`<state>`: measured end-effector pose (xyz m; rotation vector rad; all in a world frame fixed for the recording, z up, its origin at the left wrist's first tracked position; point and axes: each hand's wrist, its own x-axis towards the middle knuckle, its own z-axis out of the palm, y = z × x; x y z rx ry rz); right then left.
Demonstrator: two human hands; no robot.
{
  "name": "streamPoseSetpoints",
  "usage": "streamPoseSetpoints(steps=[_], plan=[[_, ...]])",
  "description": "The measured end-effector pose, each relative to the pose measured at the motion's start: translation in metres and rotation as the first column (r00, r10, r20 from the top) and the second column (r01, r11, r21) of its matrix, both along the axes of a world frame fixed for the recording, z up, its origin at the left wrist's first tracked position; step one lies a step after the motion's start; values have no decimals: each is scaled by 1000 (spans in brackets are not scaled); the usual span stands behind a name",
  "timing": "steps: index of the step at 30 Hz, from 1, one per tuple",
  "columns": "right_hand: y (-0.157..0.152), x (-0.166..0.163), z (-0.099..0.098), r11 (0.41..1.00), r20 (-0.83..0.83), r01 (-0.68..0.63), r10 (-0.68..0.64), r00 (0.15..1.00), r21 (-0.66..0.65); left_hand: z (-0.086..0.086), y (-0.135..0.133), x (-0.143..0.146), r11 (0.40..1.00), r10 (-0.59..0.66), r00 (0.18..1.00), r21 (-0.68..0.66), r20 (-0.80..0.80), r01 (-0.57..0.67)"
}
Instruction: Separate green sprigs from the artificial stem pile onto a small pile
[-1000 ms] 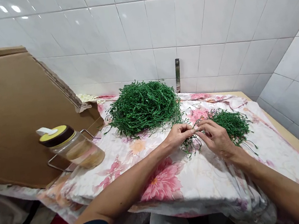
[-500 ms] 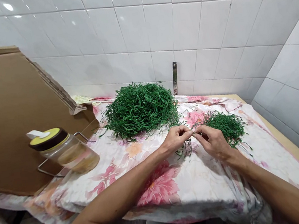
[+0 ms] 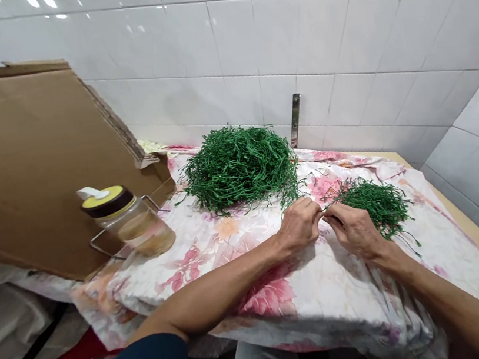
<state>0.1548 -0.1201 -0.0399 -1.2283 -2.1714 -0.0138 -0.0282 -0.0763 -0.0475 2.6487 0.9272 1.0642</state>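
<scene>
As the head view showed, the left hand point(image 3: 300, 223) and the right hand point(image 3: 356, 229) met just above the floral cloth point(image 3: 232, 257), fingertips close together. On both hands thumb and fingers were pressed together, apparently pinching a thin green stem point(image 3: 323, 211) between them; the left fingers curled under, so its exact hold could not be told. Bringing the tips to one spot probably let so slender a thing be steadied from two sides. The large green heap point(image 3: 242, 167) lay on the far side of the left hand, toward the tiled wall point(image 3: 237, 37), and the small green heap point(image 3: 374, 205) just right of the right hand; both presumably lay there for short reaches. The yellow-lidded bottle point(image 3: 146, 228) stood well to the left, near the cardboard point(image 3: 31, 155), likely out of the arms' way.
</scene>
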Motion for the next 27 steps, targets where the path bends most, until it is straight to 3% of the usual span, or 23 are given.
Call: streamPoseSetpoints(steps=[2,4,6,8,12,16,19,21,24,27], plan=[[-5,-5,2,1000,-7,-28,28,1000,-2,1,7,-2,999,22,998,-49,57,-20],[-12,-14,5,994,-6,-109,109,994,-20,5,20,-9,985,132,978,-131,159,-112],[-18,-23,9,978,-8,-207,207,978,-36,13,34,-20,949,240,926,-273,293,-159],[-18,-25,13,977,-44,-212,212,976,7,21,45,-31,893,309,857,-435,413,-112],[-4,-1,22,985,-87,14,0,996,169,30,48,-37,744,270,821,-650,502,153],[10,37,29,912,-43,304,-304,952,276,27,37,-29,607,225,830,-740,510,290],[12,53,35,834,-33,463,-476,879,301,25,33,-25,566,194,837,-755,511,330],[9,53,39,814,-98,493,-488,867,307,24,32,-24,568,186,841,-754,509,331],[1,37,40,894,-242,397,-346,906,208,23,29,-22,592,170,845,-738,507,324],[-6,12,34,988,-275,151,-153,949,-28,21,23,-19,603,99,836,-701,539,381]])
